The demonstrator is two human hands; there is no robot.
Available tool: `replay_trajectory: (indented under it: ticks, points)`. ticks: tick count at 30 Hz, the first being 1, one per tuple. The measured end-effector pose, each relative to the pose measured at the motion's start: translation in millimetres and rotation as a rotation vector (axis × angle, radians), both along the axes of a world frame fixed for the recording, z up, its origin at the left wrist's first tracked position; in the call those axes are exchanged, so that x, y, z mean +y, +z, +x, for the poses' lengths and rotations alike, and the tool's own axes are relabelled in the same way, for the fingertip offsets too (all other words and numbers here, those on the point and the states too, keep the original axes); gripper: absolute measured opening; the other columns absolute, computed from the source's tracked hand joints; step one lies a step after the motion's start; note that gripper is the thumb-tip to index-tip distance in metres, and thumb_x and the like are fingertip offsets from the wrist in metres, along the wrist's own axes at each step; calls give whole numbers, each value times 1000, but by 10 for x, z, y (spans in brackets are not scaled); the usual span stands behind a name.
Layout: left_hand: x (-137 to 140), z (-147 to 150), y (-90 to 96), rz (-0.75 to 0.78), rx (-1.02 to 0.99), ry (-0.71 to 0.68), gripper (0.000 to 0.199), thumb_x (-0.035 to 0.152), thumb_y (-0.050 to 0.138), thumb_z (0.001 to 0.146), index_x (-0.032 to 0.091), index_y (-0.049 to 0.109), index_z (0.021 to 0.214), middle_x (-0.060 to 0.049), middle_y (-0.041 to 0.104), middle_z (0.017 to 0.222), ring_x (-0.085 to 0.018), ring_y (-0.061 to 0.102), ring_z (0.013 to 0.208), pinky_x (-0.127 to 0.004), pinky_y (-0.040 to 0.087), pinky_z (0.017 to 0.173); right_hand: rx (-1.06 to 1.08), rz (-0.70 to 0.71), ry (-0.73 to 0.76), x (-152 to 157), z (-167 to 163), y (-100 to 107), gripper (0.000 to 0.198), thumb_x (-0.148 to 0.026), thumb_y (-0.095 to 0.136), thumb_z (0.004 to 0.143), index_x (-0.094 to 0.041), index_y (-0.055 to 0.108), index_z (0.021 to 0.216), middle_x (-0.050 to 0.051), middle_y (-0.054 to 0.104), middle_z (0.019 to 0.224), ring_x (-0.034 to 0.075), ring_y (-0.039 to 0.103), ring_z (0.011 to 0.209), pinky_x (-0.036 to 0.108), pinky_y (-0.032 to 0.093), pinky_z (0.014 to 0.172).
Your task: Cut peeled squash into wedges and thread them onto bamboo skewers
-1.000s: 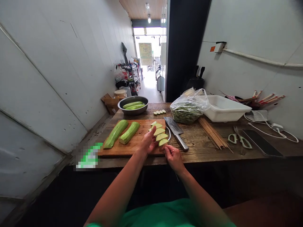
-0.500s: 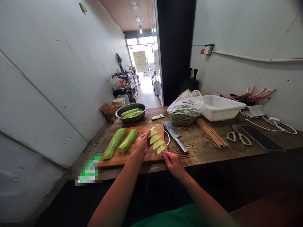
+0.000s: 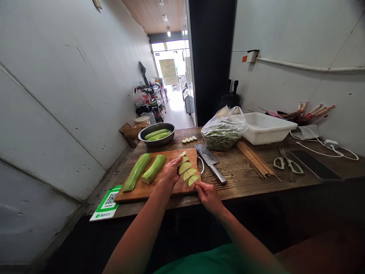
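At the near left corner of the counter, a green and white card beside a wooden board. On the board, two big green squashes. Far behind, a dark bowl with two more inside. Above the board's right part, the left hand, thumb and fingers holding a row of pale slices. Far past that, small pieces in a line. At the row's near end, the right hand, pinched tight on a thin stick, mostly hidden. To the right, a big knife, a clear bag of green food, a bunch of sticks, a white tub, scissors and a phone.
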State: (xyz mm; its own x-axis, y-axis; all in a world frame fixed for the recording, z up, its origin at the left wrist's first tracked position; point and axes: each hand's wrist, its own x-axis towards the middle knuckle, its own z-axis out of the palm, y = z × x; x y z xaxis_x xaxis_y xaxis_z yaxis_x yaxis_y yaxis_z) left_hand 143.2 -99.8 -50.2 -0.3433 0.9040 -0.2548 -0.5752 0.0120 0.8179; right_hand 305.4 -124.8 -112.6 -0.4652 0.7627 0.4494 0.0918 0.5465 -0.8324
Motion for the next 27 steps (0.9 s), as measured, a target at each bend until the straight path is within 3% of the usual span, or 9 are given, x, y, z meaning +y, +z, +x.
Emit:
replay_trajectory:
  ticks: [6,12,16,20,27]
  points:
    - [67,-58,-42,-8,-3,-42,15,15,61,73,8,60,86,-8,63,70,-17,60,59,-32,51,59,28,-56,-11,29,-28,-25,27,-27,41,85,-15,61,72,0,51,57,11,46,53,21,33,52]
    - [-161,6,-12,141,-154,-174,29,40,60,75,18,56,93,-5,62,87,-16,61,74,-30,51,66,96,-111,-112,46,-74,-17,31,-31,37,88,-14,61,77,-4,43,48,9,39,44,20,30,45]
    - [-416,249,-90,112,-33,-235,23,25,66,72,14,58,91,-7,64,86,-15,61,74,-26,50,66,114,-38,-148,-20,-115,102,34,-32,36,89,-14,61,75,-1,52,55,11,47,51,20,35,51]
    - [-556,384,-109,102,-58,-123,23,27,67,70,13,58,86,-6,65,78,-14,61,66,-24,49,59,92,31,-182,-144,-211,200,33,-30,34,90,-15,60,74,1,57,60,11,50,55,19,36,52]
    - [-618,265,-18,93,-93,-7,12,19,63,73,11,59,82,-7,66,73,-15,63,64,-23,50,55,83,83,-212,-293,-308,329,30,-27,38,88,-17,58,68,1,58,60,11,50,56,20,35,53]
